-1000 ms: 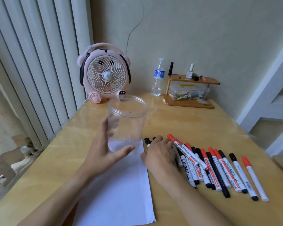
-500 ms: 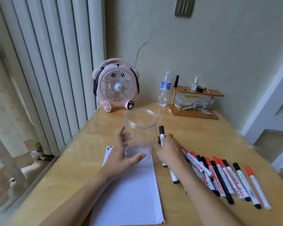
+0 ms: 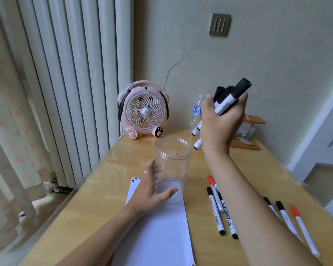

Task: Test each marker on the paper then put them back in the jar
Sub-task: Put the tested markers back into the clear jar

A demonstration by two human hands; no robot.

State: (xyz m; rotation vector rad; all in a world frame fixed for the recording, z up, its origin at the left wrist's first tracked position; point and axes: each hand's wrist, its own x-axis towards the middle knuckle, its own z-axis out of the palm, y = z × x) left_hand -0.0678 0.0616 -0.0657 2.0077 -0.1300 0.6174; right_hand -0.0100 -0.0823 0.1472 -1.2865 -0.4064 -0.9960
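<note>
A clear plastic jar (image 3: 173, 160) stands upright and empty on the far end of a white paper sheet (image 3: 158, 227). My left hand (image 3: 152, 191) wraps around the jar's lower left side. My right hand (image 3: 221, 120) is raised high, up and to the right of the jar, gripping a bundle of black-capped markers (image 3: 229, 98); their lower ends stick out below the hand. Several more markers (image 3: 218, 206), with red and black caps, lie on the table to the right of the paper. My right forearm hides part of that row.
A pink fan (image 3: 143, 112) stands at the back of the wooden table (image 3: 96, 189). Beside it are a water bottle (image 3: 196, 114) and a small wooden shelf (image 3: 252, 131) with a box. A white radiator and curtain run along the left.
My right hand has risen from the table with a bundle of markers, from beside the jar to well above it. The view has tilted upward. My left hand stays on the jar.
</note>
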